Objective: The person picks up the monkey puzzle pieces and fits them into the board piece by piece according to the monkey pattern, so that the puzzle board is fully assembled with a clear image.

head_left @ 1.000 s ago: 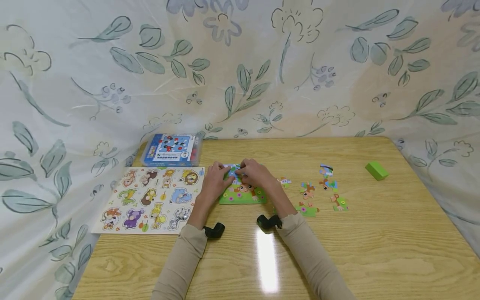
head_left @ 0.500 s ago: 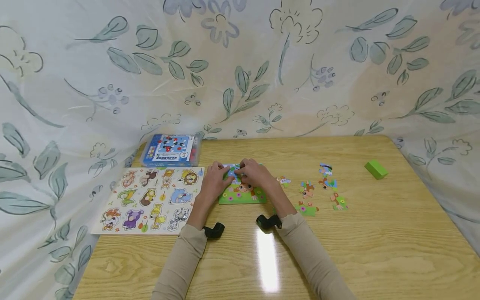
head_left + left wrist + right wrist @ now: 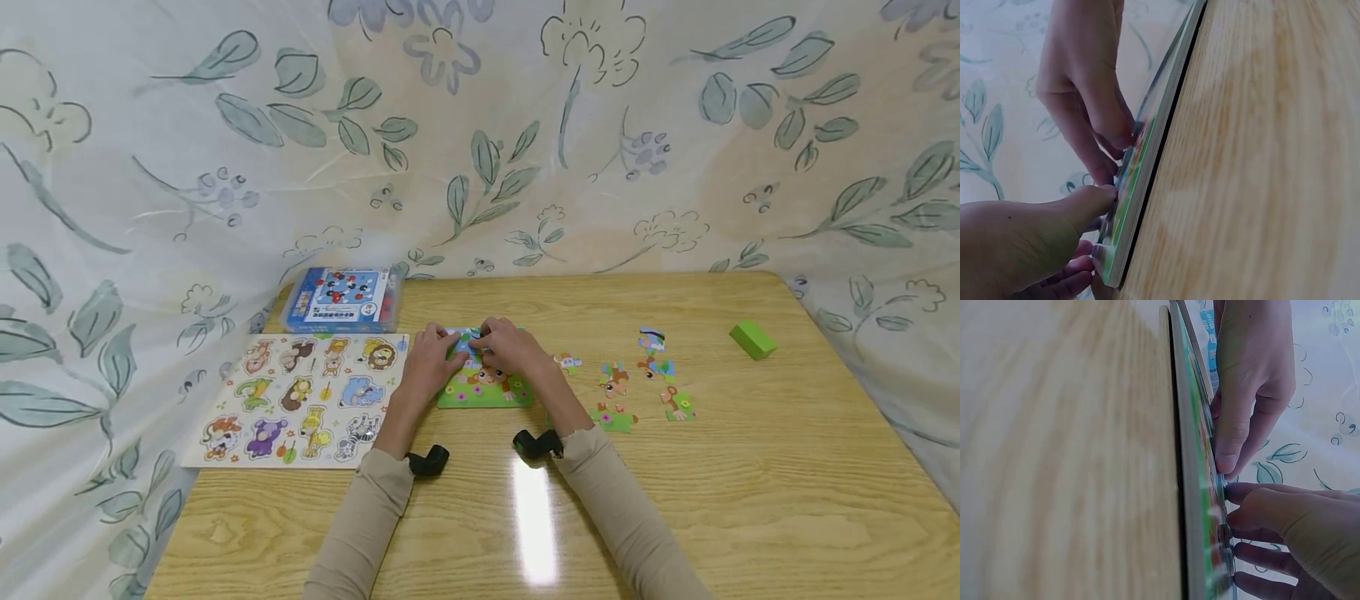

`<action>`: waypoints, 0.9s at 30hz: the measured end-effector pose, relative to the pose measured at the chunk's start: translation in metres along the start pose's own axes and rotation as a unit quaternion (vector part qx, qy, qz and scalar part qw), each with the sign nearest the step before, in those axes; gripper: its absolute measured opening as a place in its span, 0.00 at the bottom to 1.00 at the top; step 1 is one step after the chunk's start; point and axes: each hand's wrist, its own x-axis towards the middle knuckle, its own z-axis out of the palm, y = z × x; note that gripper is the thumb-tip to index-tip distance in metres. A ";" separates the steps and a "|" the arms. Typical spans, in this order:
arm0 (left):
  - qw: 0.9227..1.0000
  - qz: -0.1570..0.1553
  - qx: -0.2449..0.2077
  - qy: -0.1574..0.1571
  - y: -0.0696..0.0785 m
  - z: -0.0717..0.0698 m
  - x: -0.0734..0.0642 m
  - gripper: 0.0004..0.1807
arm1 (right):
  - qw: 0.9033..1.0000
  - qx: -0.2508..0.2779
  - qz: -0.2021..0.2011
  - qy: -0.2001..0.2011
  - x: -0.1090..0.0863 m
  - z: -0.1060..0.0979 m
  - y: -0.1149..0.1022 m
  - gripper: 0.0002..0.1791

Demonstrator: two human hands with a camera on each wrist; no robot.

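Note:
A green monkey jigsaw board (image 3: pixel 487 392) lies flat on the wooden table (image 3: pixel 675 500). Both hands rest on its far half. My left hand (image 3: pixel 429 360) sits at the board's left edge and my right hand (image 3: pixel 513 348) at its top, and their fingertips meet on a blue piece (image 3: pixel 465 340). In the left wrist view my left hand (image 3: pixel 1022 244) touches the board (image 3: pixel 1141 169) with its thumb, while the right hand (image 3: pixel 1082 81) presses from above. The right wrist view has my right hand (image 3: pixel 1291 531) and left hand (image 3: pixel 1247 375) pressing fingertips on the board (image 3: pixel 1194 456).
Several loose jigsaw pieces (image 3: pixel 622 383) lie to the right of the board, and a green block (image 3: pixel 752 340) sits further right. An animal peg puzzle (image 3: pixel 300 400) lies at the left with a blue box (image 3: pixel 341 298) behind it. Flowered cloth (image 3: pixel 480 125) hangs behind and beside the table.

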 end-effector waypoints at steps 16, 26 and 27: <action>1.000 -0.003 -0.022 0.016 -0.001 0.005 -0.004 0.27 | 0.987 0.154 -0.025 0.043 -0.040 -0.021 0.048 0.29; 0.999 0.003 -0.027 0.027 -0.001 0.007 -0.003 0.25 | 0.980 0.184 0.007 0.071 -0.095 -0.048 0.098 0.29; 0.999 0.005 -0.026 0.027 -0.001 0.007 -0.003 0.25 | 0.979 0.190 0.009 0.077 -0.100 -0.051 0.103 0.29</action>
